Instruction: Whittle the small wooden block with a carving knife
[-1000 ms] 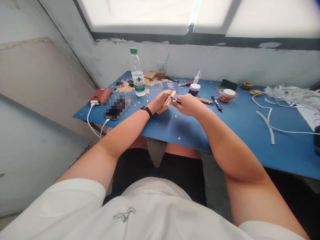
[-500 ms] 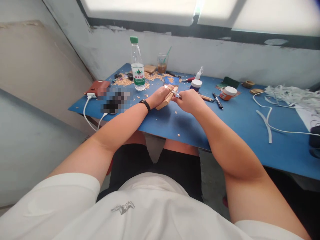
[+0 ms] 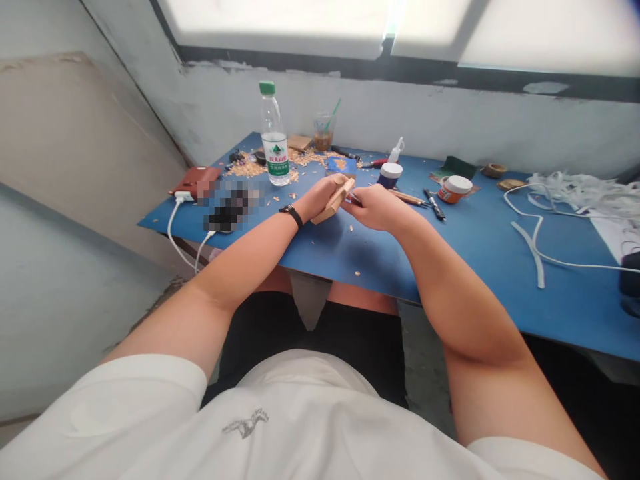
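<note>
Wood block (image 3: 334,203): is sitting in front and to the right of the bottle (image 3: 278,152); its long axis is running from near left to far right.
Left hand (image 3: 324,195): is grasping the block from its left, making it the nearer hand.
Right hand (image 3: 373,206): is curling around a small tool (image 3: 355,198), mostly hidden, just right of the block; I cannot tell whether the tool is touching it.
Bottle: is standing upright, green cap (image 3: 267,88) on.
Cup (image 3: 324,135): is standing behind and right of the bottle, holding brown liquid (image 3: 323,143) and a green straw (image 3: 334,112).
Jars: blue jar (image 3: 388,179) is resting right of the bottle, orange jar (image 3: 453,192) farther right; lids (image 3: 391,169) are hiding their contents.
</note>
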### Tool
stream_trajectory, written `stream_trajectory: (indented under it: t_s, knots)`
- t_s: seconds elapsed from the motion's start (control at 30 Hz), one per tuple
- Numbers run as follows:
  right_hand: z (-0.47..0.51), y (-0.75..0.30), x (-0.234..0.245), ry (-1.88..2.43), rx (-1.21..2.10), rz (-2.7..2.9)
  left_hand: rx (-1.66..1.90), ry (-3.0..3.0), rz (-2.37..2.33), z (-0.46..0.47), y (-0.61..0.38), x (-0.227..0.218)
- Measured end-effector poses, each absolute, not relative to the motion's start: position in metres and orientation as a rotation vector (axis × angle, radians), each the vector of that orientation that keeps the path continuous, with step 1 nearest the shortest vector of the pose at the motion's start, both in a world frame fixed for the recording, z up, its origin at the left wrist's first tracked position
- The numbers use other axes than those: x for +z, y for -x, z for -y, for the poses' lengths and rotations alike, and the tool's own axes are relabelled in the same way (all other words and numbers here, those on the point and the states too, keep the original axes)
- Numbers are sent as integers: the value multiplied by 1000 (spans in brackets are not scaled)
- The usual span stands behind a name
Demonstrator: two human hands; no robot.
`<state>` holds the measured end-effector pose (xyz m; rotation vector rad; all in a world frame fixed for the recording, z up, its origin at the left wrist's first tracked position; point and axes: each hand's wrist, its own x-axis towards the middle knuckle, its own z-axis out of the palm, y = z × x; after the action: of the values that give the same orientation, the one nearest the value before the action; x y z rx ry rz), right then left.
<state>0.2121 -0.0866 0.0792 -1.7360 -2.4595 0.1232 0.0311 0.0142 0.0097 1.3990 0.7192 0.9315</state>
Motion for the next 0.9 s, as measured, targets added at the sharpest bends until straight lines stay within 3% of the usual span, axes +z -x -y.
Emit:
stream_trajectory:
  t_s: [0.13,0.47,0.9]
  knots:
    - [83,-211,74,1705,198,2461,964,-1506,-714,-26,-27,1]
    - [77,-208,57,1807,25,2333,989,-1638,-678,-33,-20,-3]
    - [84,-208,76,2025,10,2288,1009,-1563,-713,-21,-25,3]
